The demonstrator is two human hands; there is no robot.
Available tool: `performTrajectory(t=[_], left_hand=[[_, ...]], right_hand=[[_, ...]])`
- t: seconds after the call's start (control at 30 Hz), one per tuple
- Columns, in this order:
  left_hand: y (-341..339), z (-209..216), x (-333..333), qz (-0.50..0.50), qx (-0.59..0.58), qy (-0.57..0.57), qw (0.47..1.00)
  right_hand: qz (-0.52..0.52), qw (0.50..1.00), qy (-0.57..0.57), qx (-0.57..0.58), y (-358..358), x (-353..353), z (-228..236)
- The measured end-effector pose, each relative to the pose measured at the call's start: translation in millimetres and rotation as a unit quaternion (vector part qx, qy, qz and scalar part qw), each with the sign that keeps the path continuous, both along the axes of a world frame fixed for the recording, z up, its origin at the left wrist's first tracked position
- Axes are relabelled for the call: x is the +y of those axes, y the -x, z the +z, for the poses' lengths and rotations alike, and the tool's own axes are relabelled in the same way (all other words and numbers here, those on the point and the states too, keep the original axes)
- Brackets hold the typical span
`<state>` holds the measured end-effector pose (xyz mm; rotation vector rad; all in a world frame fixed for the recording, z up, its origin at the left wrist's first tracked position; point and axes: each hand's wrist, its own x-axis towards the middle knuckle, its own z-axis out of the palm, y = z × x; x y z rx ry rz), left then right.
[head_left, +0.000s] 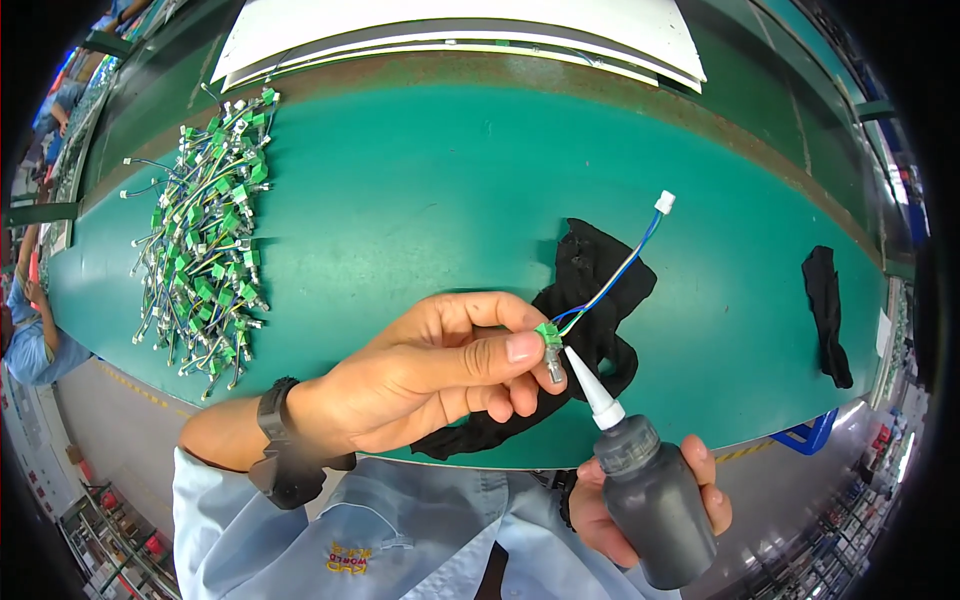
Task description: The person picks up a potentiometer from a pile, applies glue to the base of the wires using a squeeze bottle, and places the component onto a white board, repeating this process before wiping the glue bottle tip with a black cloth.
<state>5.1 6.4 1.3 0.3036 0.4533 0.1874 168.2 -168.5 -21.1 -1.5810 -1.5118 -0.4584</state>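
My left hand (440, 370) pinches a small green connector (549, 334) between thumb and fingers. A metal cylindrical end (555, 367) points down from it, and twisted blue, white and yellowish wires (610, 285) run up to a white plug (665, 202). My right hand (600, 515) is wrapped round a dark squeeze bottle (655, 500) from below. The bottle leans toward the left, and its white cone nozzle (590, 385) has its tip right beside the connector's metal end; whether they touch I cannot tell. Beneath my hands lies a crumpled black cloth (600, 265).
A heap of similar wired green connectors (210, 240) covers the left of the green table (420, 190). Another black cloth (826, 315) lies near the right edge. A white panel (460, 25) stands at the back. A blue stool (805, 432) is beyond the right edge; another person (45, 330) is far left.
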Motion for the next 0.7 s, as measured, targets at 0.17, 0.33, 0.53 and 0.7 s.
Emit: performTrajectory(t=[0.17,0.33,0.53,0.7], left_hand=[[-0.9,2.4,-1.3,-0.002,0.011,-0.003,1.0],[-0.2,1.4,-0.8,-0.003,0.01,-0.006,1.0],[-0.8,0.3,-1.6,-0.005,0.007,-0.01,1.0],[-0.5,0.0,-2.0,-0.001,0.01,-0.015,1.0]], right_hand=[[0.011,1.0,-0.018,-0.006,0.5,5.5,-1.2],[0.029,0.998,-0.001,0.046,3.5,1.9,-2.2],[0.084,0.985,-0.033,0.145,8.5,2.0,-6.2],[0.072,0.99,-0.018,0.12,5.2,0.2,-2.1]])
